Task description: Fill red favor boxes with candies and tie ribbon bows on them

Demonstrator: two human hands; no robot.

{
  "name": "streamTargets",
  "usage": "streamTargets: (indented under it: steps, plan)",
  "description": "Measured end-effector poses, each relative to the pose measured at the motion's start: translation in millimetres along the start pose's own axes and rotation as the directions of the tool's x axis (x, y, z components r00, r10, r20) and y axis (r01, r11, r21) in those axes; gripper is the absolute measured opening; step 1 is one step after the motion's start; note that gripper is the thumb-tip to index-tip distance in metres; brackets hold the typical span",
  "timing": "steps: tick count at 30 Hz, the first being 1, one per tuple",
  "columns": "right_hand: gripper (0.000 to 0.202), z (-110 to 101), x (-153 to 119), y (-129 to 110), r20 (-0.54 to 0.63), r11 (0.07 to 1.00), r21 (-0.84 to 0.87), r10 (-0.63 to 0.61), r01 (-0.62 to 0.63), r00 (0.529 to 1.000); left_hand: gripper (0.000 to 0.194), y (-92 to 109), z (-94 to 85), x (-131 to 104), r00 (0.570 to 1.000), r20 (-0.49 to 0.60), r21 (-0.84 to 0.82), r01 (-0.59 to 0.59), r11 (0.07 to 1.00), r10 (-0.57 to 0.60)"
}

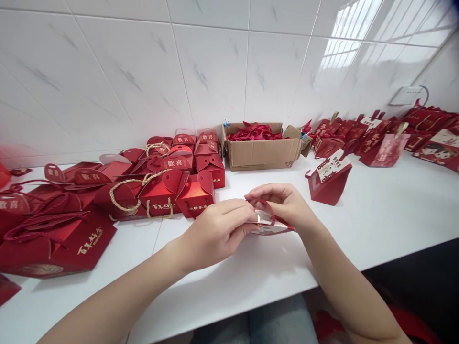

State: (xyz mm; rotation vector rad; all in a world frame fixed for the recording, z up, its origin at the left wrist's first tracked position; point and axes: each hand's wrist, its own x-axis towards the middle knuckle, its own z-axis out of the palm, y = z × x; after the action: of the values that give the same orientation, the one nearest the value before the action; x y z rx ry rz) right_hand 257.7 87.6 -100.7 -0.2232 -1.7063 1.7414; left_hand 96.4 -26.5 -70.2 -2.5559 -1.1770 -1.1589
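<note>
Left hand point(222, 229) and right hand point(287, 205), frame centre: fingers of both gripping a red-and-white box point(274, 230) with ribbon loop point(271, 212). Cardboard carton point(263, 155) stands on the surface point(222, 296), upper centre.

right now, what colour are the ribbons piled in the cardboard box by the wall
The ribbons are deep red, best seen in the head view.
</note>
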Motion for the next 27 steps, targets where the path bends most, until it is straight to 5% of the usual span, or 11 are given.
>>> streamTargets:
  steps: [6,27]
  plan:
    - [0.015,3,-1,-5,-0.106,0.995,-0.092,-0.037,0.027,0.994,0.007,0,-1.8,1,0.993,-0.01,-0.01,0.116,0.993,-0.116]
    - [0.028,0,-7,-13,-0.016,0.959,-0.281,-0.031,0.025,0.999,0.008,-3,-3.2,1,0.988,-0.032,0.037,0.15,0.988,-0.149]
